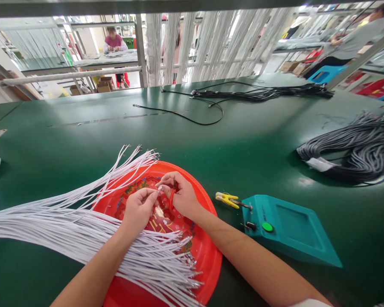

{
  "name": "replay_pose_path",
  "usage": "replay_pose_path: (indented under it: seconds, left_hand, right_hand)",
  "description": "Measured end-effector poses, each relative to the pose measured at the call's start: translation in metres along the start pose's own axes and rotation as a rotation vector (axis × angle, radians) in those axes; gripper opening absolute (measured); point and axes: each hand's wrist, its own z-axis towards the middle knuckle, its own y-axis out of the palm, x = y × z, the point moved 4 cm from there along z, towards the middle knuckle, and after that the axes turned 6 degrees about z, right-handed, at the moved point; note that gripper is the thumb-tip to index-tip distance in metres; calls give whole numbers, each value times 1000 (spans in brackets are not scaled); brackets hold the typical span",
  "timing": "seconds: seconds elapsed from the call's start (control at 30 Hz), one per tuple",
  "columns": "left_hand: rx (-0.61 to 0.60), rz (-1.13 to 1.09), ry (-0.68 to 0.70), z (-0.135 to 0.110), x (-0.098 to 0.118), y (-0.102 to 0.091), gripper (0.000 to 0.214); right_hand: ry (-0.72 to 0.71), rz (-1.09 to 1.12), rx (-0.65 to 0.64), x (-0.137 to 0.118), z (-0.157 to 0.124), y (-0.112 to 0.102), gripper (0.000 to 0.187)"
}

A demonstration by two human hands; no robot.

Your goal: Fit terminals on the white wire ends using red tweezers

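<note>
Over a red plastic tray (215, 260) with a printed pattern, my two hands meet. My left hand (140, 209) is closed, thumb and forefinger pinching the end of a white cable. My right hand (182, 196) is closed round small scissors (172, 198) with red handles, and its fingertips touch the same cable end. Much of the scissors is hidden by the fingers. One bundle of white cables (160, 260) lies under my left forearm, its stripped ends over the tray. Another group of white cables (128, 168) fans out across the tray's far left rim.
Right of the tray sits a teal tester box (294, 230) with a green button and a yellow clip (227, 199). A coil of dark cables (355, 149) lies at the right, black cables (259, 94) along the back. White cables (211, 42) hang beyond the table; people sit in the background.
</note>
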Motion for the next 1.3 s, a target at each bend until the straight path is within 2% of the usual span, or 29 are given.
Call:
replay_pose_path:
  seconds: [0.13,0.3,0.5,0.73,0.87,1.1,1.3]
  left_hand:
    - [117,-45,9,-2,8,-2,29]
    - [169,6,62,-2,7,-4,24]
    - [180,66,94,0,2,-5,22]
    - [182,38,57,-3,6,-5,22]
    - [142,2,13,-2,4,-4,25]
    - [61,-3,36,-2,5,-2,29]
    - [111,-73,13,-1,8,-3,30]
  right_hand:
    - [131,152,74,1,2,-1,22]
    - [216,268,57,-3,0,1,28]
    - [166,235,21,1,-1,3,30]
    - [97,197,-9,-2,0,6,18]
    - [51,120,-19,-4,-2,5,14]
    - [-41,-51,-2,-2,-4,2,11]
    - [55,-87,29,4,-2,0,15]
